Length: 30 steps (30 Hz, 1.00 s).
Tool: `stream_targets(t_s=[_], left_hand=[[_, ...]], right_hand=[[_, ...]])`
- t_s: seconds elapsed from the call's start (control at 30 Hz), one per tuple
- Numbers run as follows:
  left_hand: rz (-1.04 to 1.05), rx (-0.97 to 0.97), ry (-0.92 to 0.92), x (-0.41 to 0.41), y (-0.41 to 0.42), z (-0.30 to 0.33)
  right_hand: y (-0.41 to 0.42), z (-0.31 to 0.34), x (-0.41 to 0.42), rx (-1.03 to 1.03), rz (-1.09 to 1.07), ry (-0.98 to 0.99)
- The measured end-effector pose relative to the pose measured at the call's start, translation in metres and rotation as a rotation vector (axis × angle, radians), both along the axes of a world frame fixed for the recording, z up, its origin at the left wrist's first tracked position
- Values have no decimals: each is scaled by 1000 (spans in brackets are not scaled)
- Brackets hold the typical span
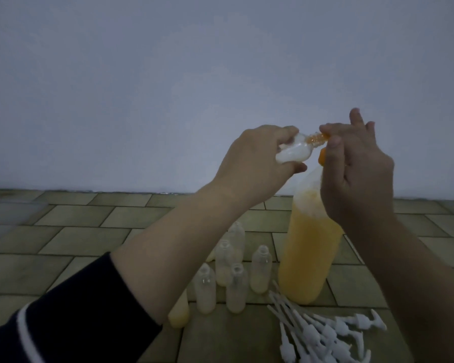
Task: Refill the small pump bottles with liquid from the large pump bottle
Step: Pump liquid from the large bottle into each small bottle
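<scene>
My left hand [252, 158] grips a small clear bottle [292, 154], tilted on its side in the air with its open neck pointing right. The neck meets the orange pump nozzle [322, 156] of the large pump bottle [307, 252], which stands on the table and holds yellow-orange liquid. My right hand [357, 174] is on top of that pump, thumb and forefinger pinching the nozzle at the small bottle's mouth, the other fingers pointing up. Orange liquid shows in the small bottle's neck. The pump head itself is mostly hidden by my right hand.
Several uncapped small bottles [233, 281] stand in a cluster left of the large bottle. One small bottle with yellowish liquid [178, 311] stands under my left forearm. A pile of white pump tops [323, 334] lies at the front right. A tiled-pattern tabletop [76, 239] meets a plain wall.
</scene>
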State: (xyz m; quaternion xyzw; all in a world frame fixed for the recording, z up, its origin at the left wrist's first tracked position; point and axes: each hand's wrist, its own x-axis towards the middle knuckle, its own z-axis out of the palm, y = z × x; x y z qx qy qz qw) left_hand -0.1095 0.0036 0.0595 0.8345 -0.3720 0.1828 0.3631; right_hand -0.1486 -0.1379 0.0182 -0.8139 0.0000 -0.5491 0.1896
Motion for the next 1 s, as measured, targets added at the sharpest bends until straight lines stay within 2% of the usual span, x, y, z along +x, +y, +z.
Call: stream_targets(t_s=[0.1,0.3,0.43,0.6,0.8,1.0], left_hand=[[-12,-15,17,3,1,4],[-26,-29,0,8,-2,9],[-19,-20,11,8,-5,-2],[-50,-33,30,13,3,10],[-51,-95,229,22,25,4],[49,-155,459,35,92,-28]], right_hand=[[-1,11,-6,-55,-24,49],[-3,8,0,-65,-69,-19],[-5,-2,1,-61,-76,53],[1,18,-11,-89,-82,118],[7,22,-14,-52,-73,181],[5,23,-18,-46,-49,202]])
